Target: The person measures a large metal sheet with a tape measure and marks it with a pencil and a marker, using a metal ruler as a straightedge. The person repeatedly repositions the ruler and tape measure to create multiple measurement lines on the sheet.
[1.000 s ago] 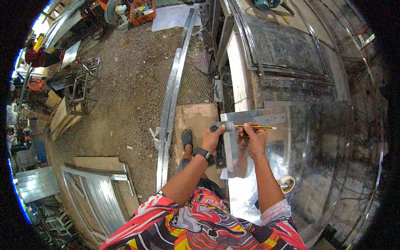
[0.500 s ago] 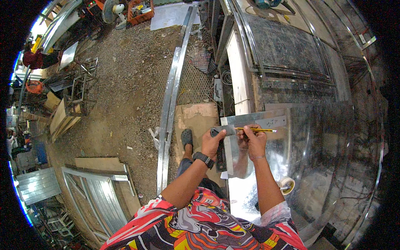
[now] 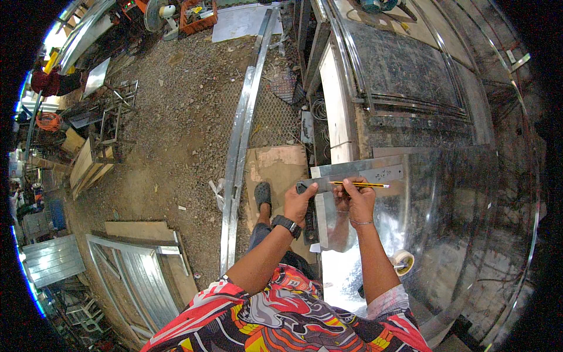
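Observation:
My left hand point(image 3: 298, 202) is closed around the dark handle of a try square point(image 3: 388, 173), at the near-left edge of a shiny metal sheet point(image 3: 431, 217). The square's flat steel blade points right across the sheet. A yellow and black pencil point(image 3: 375, 185) is pinched in my right hand point(image 3: 359, 202). It lies nearly level along the blade's lower side, its tip toward my left hand. My fingers hide part of both the blade and the pencil, and the sheet mirrors my right hand. A narrow metal strip point(image 3: 337, 168) shows just beyond the blade.
A tape roll point(image 3: 402, 260) rests on the sheet beside my right forearm. Framed dark panels point(image 3: 404, 64) lie farther along the bench. Long metal channels point(image 3: 239, 146) run along the gravel floor at left, near my shoe point(image 3: 263, 196). A metal frame point(image 3: 138, 281) lies lower left; another person point(image 3: 53, 84) is far left.
Almost nothing differs; both hands keep their place, with the pencil and square nearly still.

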Available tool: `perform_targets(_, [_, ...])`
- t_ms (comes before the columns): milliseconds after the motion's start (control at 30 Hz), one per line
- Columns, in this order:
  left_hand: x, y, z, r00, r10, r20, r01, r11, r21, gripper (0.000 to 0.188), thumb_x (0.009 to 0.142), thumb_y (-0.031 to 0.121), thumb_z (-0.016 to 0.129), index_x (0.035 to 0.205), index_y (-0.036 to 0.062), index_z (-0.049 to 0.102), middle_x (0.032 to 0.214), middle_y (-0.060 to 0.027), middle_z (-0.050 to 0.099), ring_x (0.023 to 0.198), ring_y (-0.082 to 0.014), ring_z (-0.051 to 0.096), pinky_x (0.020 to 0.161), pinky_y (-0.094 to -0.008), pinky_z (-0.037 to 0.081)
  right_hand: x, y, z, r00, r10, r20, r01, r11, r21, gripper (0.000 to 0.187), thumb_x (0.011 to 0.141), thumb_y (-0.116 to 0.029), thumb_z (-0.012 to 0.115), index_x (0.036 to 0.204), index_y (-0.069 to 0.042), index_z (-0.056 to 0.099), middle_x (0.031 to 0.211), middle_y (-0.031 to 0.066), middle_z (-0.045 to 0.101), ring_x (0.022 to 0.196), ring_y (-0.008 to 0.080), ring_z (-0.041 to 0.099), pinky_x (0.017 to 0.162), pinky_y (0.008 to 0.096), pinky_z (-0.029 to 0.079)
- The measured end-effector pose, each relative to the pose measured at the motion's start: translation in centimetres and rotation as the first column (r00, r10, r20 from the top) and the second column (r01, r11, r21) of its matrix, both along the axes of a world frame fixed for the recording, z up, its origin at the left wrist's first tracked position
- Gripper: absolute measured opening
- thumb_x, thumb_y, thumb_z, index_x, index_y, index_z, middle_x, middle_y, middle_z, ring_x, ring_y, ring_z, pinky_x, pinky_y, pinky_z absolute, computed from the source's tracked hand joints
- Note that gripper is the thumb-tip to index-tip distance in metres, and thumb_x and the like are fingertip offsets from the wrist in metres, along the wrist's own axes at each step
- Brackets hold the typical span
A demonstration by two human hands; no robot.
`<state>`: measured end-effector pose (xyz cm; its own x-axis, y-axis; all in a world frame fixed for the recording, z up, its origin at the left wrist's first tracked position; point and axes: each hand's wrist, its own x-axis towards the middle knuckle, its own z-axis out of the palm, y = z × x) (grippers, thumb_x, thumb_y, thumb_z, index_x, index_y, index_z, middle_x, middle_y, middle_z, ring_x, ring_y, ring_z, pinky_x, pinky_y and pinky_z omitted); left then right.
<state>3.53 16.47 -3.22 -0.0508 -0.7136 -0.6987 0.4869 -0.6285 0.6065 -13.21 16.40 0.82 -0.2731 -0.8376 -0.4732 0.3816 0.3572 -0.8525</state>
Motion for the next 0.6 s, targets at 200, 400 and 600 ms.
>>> perform_targets(200, [0.05, 0.03, -0.75, 1.0, -0.009, 0.009, 0.009, 1.0, -0.002, 0.029, 0.092, 0.024, 0.082, 0.105, 0.0013, 0.07, 0.096, -0.0056, 0.073, 0.079, -0.0148, 0.068, 0.072, -0.0337, 0.056, -0.14, 0.02, -0.13, 1.0, 0.009, -0.02, -0.009, 1.0, 0.025, 0.013, 0.097, -0.009, 0.074, 0.099, -0.004, 0.062, 0.085, 0.0109, 0.071, 0.071, 0.0173, 0.069, 0.068, 0.0288, 0.059])
perform_targets(400, [0.11, -0.16, -0.02, 0.998, -0.033, 0.052, 0.033, 0.999, -0.006, 0.028, 0.093, 0.023, 0.082, 0.105, 0.0014, 0.069, 0.094, -0.0046, 0.072, 0.078, -0.0141, 0.067, 0.071, -0.033, 0.056, -0.17, 0.05, -0.57, 1.0, 0.005, -0.012, -0.005, 1.0, -0.006, 0.014, 0.096, -0.009, 0.075, 0.098, -0.004, 0.062, 0.084, 0.011, 0.072, 0.071, 0.0172, 0.069, 0.068, 0.0288, 0.058])
perform_targets(600, [0.0, -0.11, -0.55, 1.0, -0.017, 0.011, 0.017, 1.0, -0.019, 0.026, 0.092, 0.022, 0.082, 0.103, 0.002, 0.069, 0.092, -0.0036, 0.071, 0.077, -0.014, 0.066, 0.071, -0.0335, 0.056, -0.45, 0.03, -1.02, 0.998, 0.032, -0.059, -0.033, 0.999, -0.012, 0.015, 0.096, -0.012, 0.075, 0.097, -0.003, 0.062, 0.084, 0.011, 0.072, 0.071, 0.0166, 0.069, 0.067, 0.0289, 0.058])
